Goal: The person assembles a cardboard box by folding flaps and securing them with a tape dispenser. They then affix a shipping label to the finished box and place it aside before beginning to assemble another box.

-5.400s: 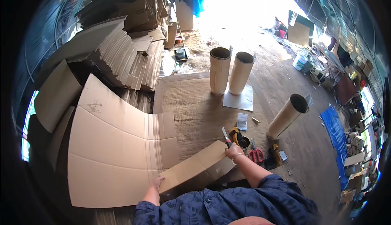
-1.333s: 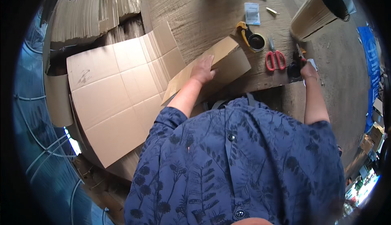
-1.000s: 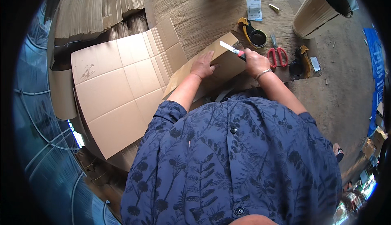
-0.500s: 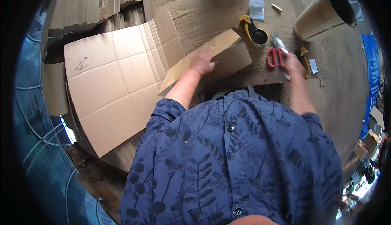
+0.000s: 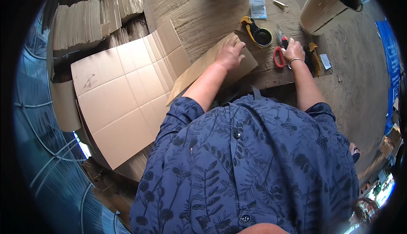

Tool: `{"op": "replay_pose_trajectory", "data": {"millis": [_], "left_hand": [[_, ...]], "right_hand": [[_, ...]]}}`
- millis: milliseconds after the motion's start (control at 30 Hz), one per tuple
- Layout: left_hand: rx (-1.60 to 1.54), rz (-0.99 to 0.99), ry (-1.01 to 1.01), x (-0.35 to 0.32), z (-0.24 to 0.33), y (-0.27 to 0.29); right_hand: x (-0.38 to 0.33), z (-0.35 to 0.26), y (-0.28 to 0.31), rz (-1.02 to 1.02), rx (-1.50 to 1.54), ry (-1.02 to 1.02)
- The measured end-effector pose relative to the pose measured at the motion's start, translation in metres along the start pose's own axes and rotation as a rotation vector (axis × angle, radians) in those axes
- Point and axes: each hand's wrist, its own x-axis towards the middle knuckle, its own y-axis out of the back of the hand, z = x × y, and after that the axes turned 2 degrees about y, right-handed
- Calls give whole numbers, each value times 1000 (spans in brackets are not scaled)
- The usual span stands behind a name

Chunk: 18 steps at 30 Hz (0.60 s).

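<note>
Hands at the table (image 5: 203, 5): left hand (image 5: 229, 52) lies open, palm flat on a narrow cardboard strip (image 5: 199, 66) at the table's near edge; right hand (image 5: 293, 50) rests curled on red-handled scissors (image 5: 280, 51), grip unclear. Yellow-black rotary cutter (image 5: 256, 31) lies between.

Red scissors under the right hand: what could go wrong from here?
The right hand rests on the red scissors with the blade end close by; a blind grab might nick a finger. The cardboard strip overhangs the table edge, pinned only by the left hand; it may slide off if released.
</note>
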Motion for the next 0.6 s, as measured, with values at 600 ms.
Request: {"op": "replay_pose_trajectory", "data": {"millis": [600], "left_hand": [[-365, 324, 221, -170, 15, 206]], "right_hand": [[-87, -186, 9, -639, 998, 838]]}}
